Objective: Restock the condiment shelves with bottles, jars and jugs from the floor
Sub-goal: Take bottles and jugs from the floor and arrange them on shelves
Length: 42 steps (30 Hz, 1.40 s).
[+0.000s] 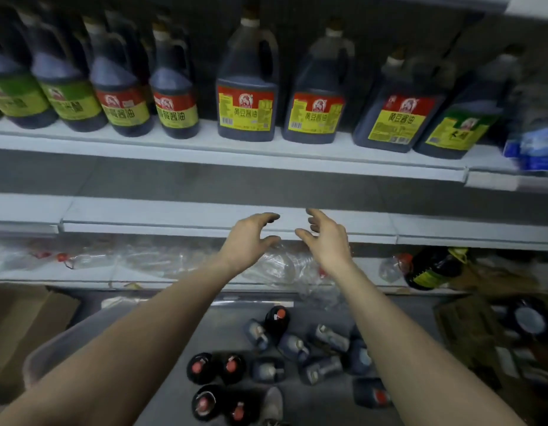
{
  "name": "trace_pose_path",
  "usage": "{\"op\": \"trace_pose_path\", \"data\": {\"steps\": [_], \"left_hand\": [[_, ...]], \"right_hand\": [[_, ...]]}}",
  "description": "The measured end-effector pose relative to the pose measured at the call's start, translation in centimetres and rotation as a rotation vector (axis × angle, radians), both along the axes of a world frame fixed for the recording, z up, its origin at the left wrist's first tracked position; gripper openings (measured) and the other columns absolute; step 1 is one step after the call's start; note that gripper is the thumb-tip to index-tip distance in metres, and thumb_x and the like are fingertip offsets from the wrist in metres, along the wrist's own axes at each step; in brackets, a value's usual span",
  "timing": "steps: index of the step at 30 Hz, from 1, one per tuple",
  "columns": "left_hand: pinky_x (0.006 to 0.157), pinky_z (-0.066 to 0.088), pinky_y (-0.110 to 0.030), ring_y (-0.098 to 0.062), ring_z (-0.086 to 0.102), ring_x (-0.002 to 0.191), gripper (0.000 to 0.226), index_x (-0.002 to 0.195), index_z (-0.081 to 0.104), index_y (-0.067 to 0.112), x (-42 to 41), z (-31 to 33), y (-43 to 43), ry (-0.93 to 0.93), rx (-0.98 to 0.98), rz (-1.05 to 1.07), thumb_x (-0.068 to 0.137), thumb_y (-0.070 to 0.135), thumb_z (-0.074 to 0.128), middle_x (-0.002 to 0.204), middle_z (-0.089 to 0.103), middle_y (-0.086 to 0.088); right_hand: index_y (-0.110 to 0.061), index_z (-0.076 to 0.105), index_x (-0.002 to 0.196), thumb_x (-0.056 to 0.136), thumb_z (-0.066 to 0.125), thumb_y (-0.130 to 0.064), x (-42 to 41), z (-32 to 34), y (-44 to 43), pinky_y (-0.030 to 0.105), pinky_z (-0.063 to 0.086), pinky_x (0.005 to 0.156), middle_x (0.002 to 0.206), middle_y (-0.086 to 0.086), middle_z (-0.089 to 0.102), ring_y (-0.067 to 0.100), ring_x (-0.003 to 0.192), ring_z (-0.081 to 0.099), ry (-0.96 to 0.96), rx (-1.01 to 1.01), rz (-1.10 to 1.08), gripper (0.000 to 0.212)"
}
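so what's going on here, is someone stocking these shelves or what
A person is restocking condiment shelves. Right now both hands hold nothing: the left hand and right hand hover open, a little apart, in front of the middle shelf, whose visible part is bare. Dark jugs line the upper shelf, and more dark bottles wait on the floor below.

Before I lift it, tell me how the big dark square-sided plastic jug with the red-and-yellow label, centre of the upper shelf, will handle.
The dark square-sided jug looks full nearly to the neck, so it is probably heavy. Its moulded handle should give a firm grip. The broad flat base suggests sliding rather than rolling.
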<state>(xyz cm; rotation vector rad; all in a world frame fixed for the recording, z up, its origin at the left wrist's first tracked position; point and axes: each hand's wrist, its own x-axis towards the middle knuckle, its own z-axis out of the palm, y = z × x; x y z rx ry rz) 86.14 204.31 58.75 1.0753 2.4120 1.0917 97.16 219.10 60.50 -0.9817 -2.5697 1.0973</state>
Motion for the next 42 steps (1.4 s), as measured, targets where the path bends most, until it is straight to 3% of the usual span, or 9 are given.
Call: {"op": "trace_pose_path", "data": {"steps": [7,10,15,19,24,28,34,42], "left_hand": [[0.1,0.046,-0.031,-0.019,0.057,0.123,0.051,0.137,0.055,0.017,3.4,-5.9,-0.8,-0.099,-0.127,-0.015,0.089,0.024,0.071,0.134,0.062,-0.001],[0.102,0.046,-0.033,-0.02,0.056,0.124,0.052,0.137,0.056,0.017,4.4,-8.6,-0.4,-0.159,-0.182,0.017,0.088,0.024,0.072,0.135,0.061,-0.003],[0.101,0.042,-0.029,-0.02,0.056,0.125,0.053,0.138,0.055,0.018,6.0,-13.9,0.0,-0.215,-0.292,0.101,0.088,0.025,0.072,0.137,0.06,-0.002],[0.1,0.039,-0.026,-0.021,0.054,0.126,0.055,0.141,0.052,0.018,6.7,-19.3,-0.3,-0.277,-0.376,0.131,0.09,0.023,0.07,0.14,0.057,-0.001],[0.109,0.036,-0.03,-0.023,0.049,0.133,0.061,0.143,0.048,0.016,6.3,-27.6,-1.1,-0.376,-0.463,0.113,0.087,0.015,0.071,0.147,0.05,-0.004],[0.103,0.039,-0.028,-0.026,0.055,0.126,0.065,0.146,0.044,0.016,5.2,-35.4,-1.8,-0.422,-0.514,0.079,0.087,0.014,0.071,0.149,0.047,-0.007],[0.106,0.032,-0.025,-0.025,0.045,0.135,0.07,0.15,0.036,0.018,4.0,-47.4,-2.3,-0.445,-0.552,0.009,0.089,0.016,0.069,0.152,0.043,-0.006],[0.113,0.031,-0.032,-0.027,0.037,0.141,0.084,0.155,0.024,0.02,2.0,-61.2,-3.2,-0.477,-0.585,-0.069,0.086,0.014,0.072,0.158,0.033,-0.006]], "right_hand": [[-0.014,0.056,0.139,0.088,0.076,-0.021,3.5,-5.6,0.3,0.046,0.047,0.104,0.129,0.012,0.067,0.03,0.118,0.064,-0.091,-0.054,0.059,0.055],[-0.015,0.056,0.14,0.089,0.075,-0.022,4.5,-8.5,1.0,0.033,0.046,0.106,0.132,0.011,0.065,0.026,0.122,0.062,-0.138,-0.094,0.109,0.055],[-0.015,0.056,0.141,0.091,0.074,-0.018,5.3,-14.4,2.5,0.034,0.046,0.106,0.135,0.009,0.063,0.022,0.125,0.058,-0.188,-0.207,0.209,0.053],[-0.015,0.06,0.135,0.089,0.075,-0.019,5.7,-20.4,2.6,0.035,0.049,0.098,0.121,0.008,0.07,0.023,0.115,0.064,-0.254,-0.258,0.248,0.049],[-0.017,0.055,0.142,0.091,0.072,-0.026,6.9,-29.8,1.6,0.037,0.046,0.104,0.134,0.005,0.065,0.021,0.124,0.06,-0.359,-0.342,0.253,0.055],[-0.014,0.053,0.143,0.091,0.073,-0.024,7.4,-37.9,0.5,0.041,0.044,0.105,0.136,0.008,0.062,0.026,0.127,0.056,-0.442,-0.375,0.239,0.057],[-0.014,0.049,0.147,0.092,0.071,-0.027,7.3,-49.5,-1.1,0.03,0.039,0.103,0.14,0.008,0.058,0.023,0.131,0.052,-0.498,-0.386,0.227,0.061],[-0.012,0.034,0.154,0.09,0.073,-0.02,6.0,-61.7,-2.7,0.041,0.038,0.11,0.146,0.011,0.053,0.028,0.136,0.047,-0.532,-0.437,0.147,0.075]]}}
